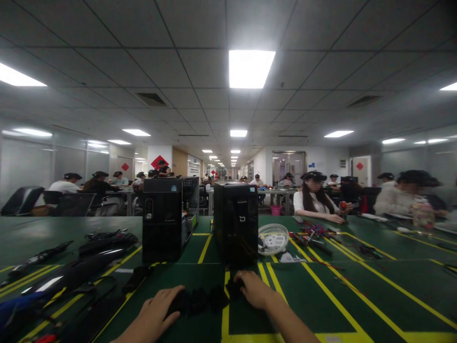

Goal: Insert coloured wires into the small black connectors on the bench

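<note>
My left hand [157, 312] and right hand [255, 288] both rest on a dark, lumpy strip of black material [200, 301] that lies flat on the green worktop [321, 305], one hand at each end, so the strip is pinned down between them; it is too dark for me to tell what it is. The left grip lies over its end with fingers curled onto it, and the right grip has fingertips bent down on the far end, though I cannot tell whether either truly clamps it or only presses. Just beyond the right hand a black computer tower [236, 223] stands upright, and a second tower [167, 216] stands beyond the left, both within easy reach. Right of the nearer tower lies a white fan grille [273, 238], and far to the left, dark power tools [89, 257] lie across the yellow lines. Other people sit at tables behind.
</note>
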Available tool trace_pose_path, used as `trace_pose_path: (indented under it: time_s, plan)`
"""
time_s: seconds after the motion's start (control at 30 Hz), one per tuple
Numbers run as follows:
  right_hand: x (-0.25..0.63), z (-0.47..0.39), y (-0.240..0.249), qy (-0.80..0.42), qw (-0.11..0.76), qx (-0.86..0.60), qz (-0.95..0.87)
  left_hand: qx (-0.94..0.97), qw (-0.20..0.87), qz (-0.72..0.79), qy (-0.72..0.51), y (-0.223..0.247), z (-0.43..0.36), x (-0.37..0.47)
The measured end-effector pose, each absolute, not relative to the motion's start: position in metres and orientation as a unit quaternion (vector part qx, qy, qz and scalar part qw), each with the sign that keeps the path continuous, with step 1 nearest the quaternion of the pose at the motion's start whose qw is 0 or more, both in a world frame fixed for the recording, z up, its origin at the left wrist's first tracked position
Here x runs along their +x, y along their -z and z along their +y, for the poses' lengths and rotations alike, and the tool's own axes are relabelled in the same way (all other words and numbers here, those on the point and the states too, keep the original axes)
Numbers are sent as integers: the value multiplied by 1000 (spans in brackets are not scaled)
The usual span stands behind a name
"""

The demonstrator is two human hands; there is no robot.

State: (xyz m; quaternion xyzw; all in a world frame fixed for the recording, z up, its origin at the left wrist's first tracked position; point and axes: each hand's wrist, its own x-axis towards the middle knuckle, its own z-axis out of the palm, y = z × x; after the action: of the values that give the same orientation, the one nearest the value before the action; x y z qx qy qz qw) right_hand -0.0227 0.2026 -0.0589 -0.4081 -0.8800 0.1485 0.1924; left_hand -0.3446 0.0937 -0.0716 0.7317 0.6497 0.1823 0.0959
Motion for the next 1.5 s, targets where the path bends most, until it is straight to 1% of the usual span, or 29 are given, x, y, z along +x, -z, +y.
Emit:
trace_pose_path:
  time_s: [0.17,0.33,0.53,0.7,0.83,1.0,1.17,1.27,1.4,1.5]
  plan:
    - [-32,199,53,-167,183,-394,-885,735,89,649,-176,68,90,-346]
    - [-38,187,46,-157,185,-370,-897,731,72,650,-194,63,91,-347]
    - [-71,176,55,-115,138,-310,-933,720,70,669,-170,62,93,-322]
    - [-68,177,73,-65,179,-351,-917,721,46,676,-146,68,105,-293]
    - [-36,176,77,-26,197,-376,-905,737,45,656,-157,72,123,-267]
    - [20,167,76,6,195,-415,-889,760,69,627,-154,76,145,-217]
    - [96,161,75,34,189,-473,-860,792,76,585,-159,80,169,-138]
    - [148,161,73,25,178,-511,-840,819,71,546,-161,82,181,-82]
    - [196,153,64,17,160,-537,-828,830,70,531,-155,91,197,-28]
    - [211,141,49,46,172,-536,-825,810,84,546,-197,104,215,-17]
